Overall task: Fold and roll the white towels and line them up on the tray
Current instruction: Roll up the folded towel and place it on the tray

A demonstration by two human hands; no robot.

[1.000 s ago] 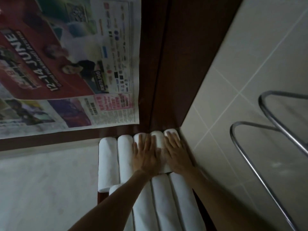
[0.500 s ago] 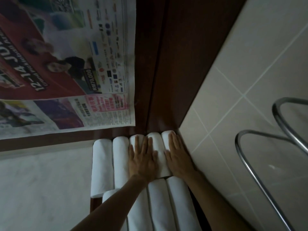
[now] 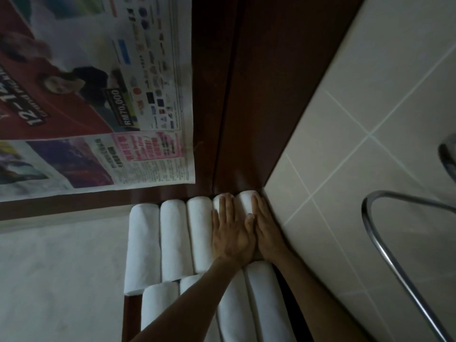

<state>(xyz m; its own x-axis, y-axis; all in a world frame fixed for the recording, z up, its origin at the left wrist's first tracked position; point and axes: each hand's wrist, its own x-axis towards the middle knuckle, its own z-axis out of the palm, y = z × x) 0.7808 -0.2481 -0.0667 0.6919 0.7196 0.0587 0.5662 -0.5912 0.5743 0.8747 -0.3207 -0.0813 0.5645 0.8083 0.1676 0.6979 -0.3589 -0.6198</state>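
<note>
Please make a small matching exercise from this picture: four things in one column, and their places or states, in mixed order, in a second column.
1. left hand
2. right hand
3. newspaper
4. metal rail

a. upper left, printed page
b. flat on the far-row roll nearest the tiled wall
c. flat on the second roll from the tiled wall
d. curved, at the right

Pairs: 1-c, 2-b, 3-a, 4-d

A dark brown wooden tray (image 3: 130, 314) carried rolled white towels (image 3: 172, 240) packed side by side in two rows, their long sides touching.
</note>
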